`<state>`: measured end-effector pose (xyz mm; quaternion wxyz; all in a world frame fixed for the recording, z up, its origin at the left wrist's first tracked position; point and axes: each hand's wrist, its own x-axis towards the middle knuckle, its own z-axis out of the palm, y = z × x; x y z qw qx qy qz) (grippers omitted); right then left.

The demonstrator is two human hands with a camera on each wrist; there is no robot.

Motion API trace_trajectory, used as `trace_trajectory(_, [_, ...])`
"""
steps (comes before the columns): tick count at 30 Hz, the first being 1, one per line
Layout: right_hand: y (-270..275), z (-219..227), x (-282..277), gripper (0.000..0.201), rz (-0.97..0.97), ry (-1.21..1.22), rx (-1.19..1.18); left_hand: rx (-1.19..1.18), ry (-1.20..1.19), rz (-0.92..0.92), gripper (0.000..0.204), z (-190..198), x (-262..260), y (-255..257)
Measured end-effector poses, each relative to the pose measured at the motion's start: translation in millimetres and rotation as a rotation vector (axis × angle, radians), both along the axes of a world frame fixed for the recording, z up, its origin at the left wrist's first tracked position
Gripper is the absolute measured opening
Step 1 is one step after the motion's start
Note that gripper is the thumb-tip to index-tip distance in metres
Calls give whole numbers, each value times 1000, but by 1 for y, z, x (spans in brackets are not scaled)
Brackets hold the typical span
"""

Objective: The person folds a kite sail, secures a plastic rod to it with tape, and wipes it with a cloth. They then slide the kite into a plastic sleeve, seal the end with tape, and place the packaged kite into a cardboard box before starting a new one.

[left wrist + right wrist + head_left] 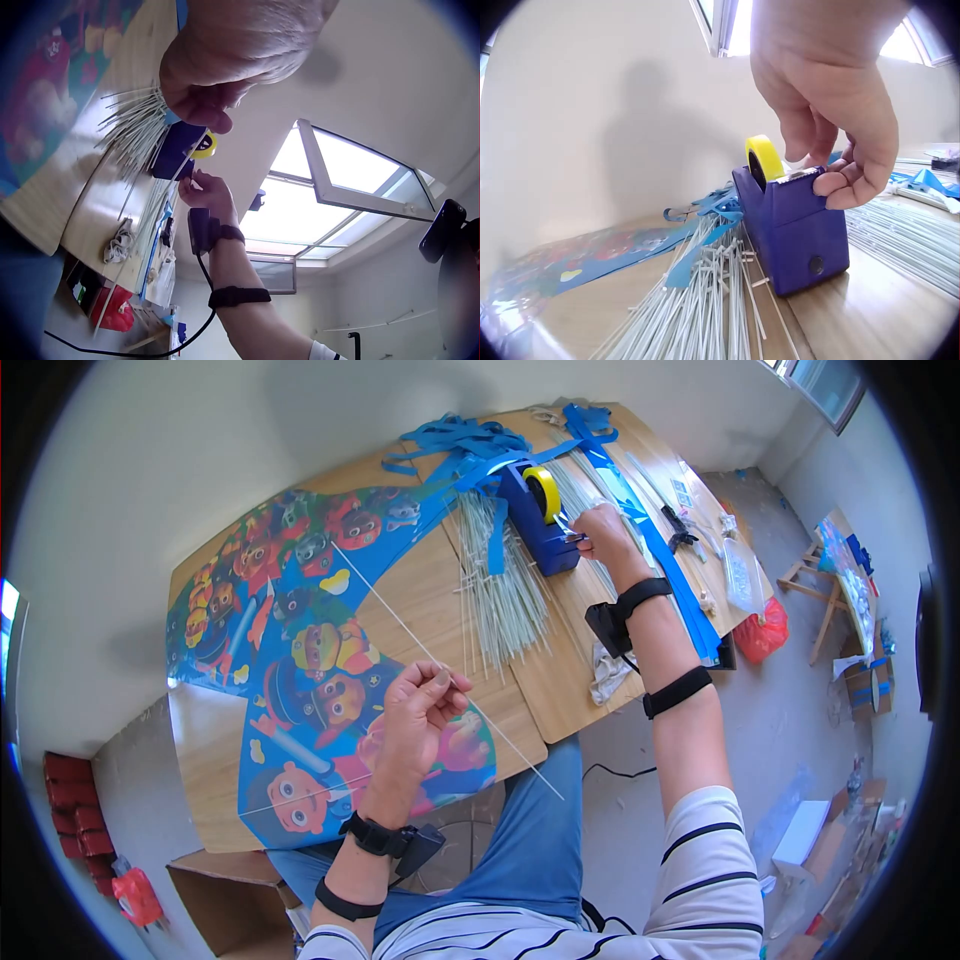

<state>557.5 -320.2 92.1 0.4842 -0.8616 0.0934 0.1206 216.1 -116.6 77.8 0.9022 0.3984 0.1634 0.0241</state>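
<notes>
My left hand pinches a thin white stick, which slants across the printed cartoon sheet and past the table's front edge. That hand looms large in the left wrist view, thumb and finger together on the stick. At the blue tape dispenser, my right hand has its curled fingertips at the cutting edge, pinching the end of the tape. In the right wrist view the yellow roll sits upright in the dispenser, just beside the fingers; part of the tape is hidden by them.
Loose white sticks lie left of the dispenser, with blue strips behind them. More sticks, a black clamp and a crumpled white cloth lie to the right. A red bag is beyond the right edge.
</notes>
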Motion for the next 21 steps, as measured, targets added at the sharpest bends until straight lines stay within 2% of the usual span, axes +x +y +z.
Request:
trace_trajectory(2, [-4, 1, 3, 18, 44, 34, 42, -1, 6, -3, 3, 0, 0, 0])
trace_trajectory(8, [1, 19, -11, 17, -22, -13, 22, -15, 15, 4, 3, 4, 3, -6])
trace_trajectory(11, [-5, 41, -19, 18, 11, 100, 51, -35, 30, -6, 3, 8, 5, -13])
trace_trajectory(15, [-58, 35, -21, 19, 357, -148, 86, -123, 44, -65, 3, 7, 20, -21])
trace_trajectory(16, [-75, 52, -56, 20, 395, -253, 165, -154, 50, -86, 4, 5, 24, -24])
trace_trajectory(18, [-110, 91, -132, 24, 316, -312, 400, -231, 58, -100, 4, 1, 36, -35])
trace_trajectory(20, [-124, 148, -224, 22, -71, -127, 635, -285, 62, -123, 4, -3, 48, -50])
trace_trajectory(21, [-153, 155, -259, 19, 74, -240, 328, -297, 59, -139, 4, -4, 54, -59])
